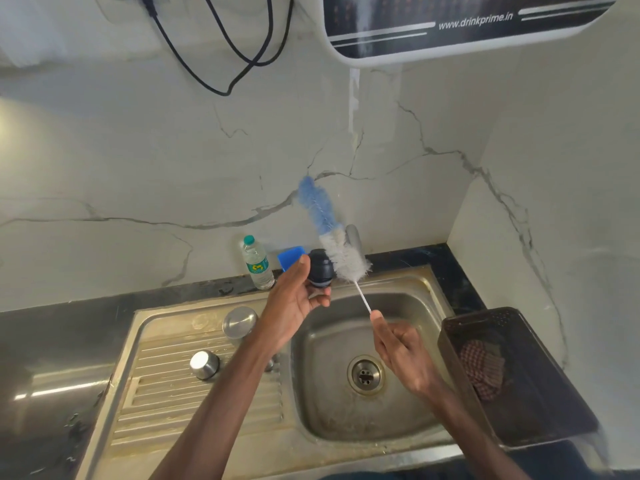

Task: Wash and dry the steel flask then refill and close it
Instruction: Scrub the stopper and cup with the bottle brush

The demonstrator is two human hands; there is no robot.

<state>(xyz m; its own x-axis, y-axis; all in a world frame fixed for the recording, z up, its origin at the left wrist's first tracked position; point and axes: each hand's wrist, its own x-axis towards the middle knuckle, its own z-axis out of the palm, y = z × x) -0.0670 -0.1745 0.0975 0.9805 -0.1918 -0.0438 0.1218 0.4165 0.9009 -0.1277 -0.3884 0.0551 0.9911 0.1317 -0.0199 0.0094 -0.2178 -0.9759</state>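
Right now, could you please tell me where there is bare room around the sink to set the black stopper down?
The near ribbed drainboard, in front of the steel cup and steel dome, is bare; so is the dark counter left of it. The back ledge is crowded by the water bottle and blue tub, and the brown basket fills the right side.

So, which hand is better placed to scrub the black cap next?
Probably the right hand: it grips the brush handle, bristles right beside the black cap, which the left hand holds above the sink.
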